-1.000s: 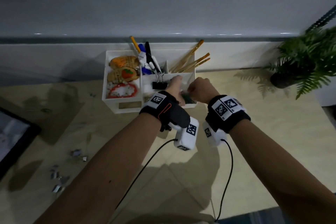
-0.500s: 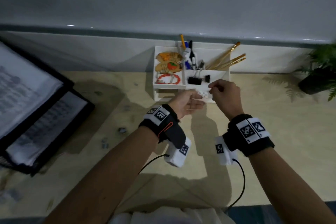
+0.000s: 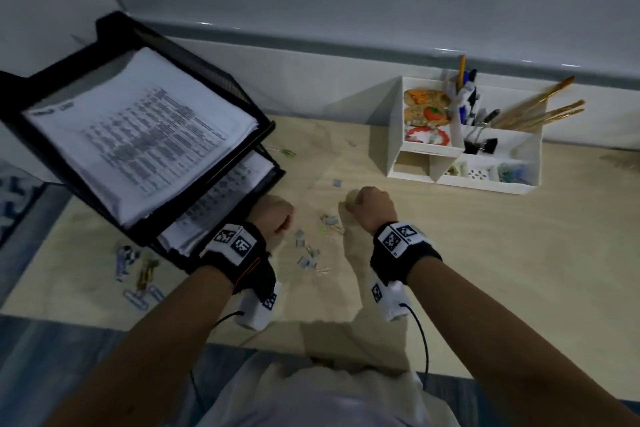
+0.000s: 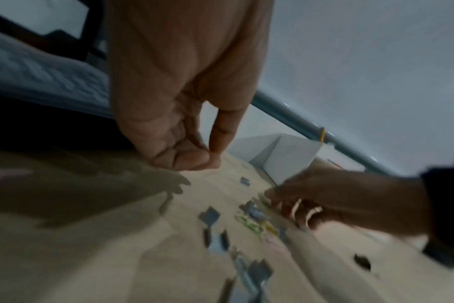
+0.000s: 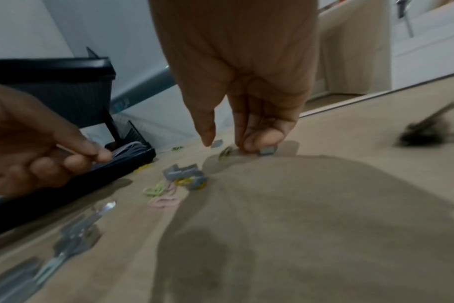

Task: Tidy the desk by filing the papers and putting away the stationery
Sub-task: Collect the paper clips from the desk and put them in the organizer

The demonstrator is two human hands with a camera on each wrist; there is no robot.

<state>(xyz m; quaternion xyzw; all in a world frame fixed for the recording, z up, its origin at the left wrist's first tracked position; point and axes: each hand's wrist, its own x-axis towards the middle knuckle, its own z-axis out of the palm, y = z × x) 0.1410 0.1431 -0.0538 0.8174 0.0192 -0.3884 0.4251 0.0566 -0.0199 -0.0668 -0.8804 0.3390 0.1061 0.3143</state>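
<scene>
The right hand [image 3: 372,206] has been brought down from the white organiser [image 3: 391,135], where both hands were a second ago, to the desk [image 3: 485,270]. Its fingers [image 5: 262,141] are curled down onto a small grey clip [image 5: 268,151], with the thumb held a little apart. Whether the clip is already gripped cannot be told. The left hand [image 3: 275,215] has been lowered alongside it. Its fingers are loosely curled and nothing is seen in them.

From this shift it is judged that one batch has been delivered and another pick-up is being started.

Between the two hands and just below them, a scatter of loose clips [image 3: 330,222] is spread flat on the desk: grey pieces mixed with pale green, yellow and pink paper clips, some overlapping. Being small and flat, they are likely to need pinching or sweeping together.

Touching or just beside the left hand, on its outer side, the black paper tray [image 3: 194,55] is seen, with printed papers [image 3: 138,135] already stacked on both tiers. Beyond the tray's near corner, further clips [image 3: 142,274] are left on the desk.

Ahead of the right hand and well apart from it, the organiser is stood against the wall, with pens, brushes and black binder clips [image 3: 479,146] already housed in it.
</scene>
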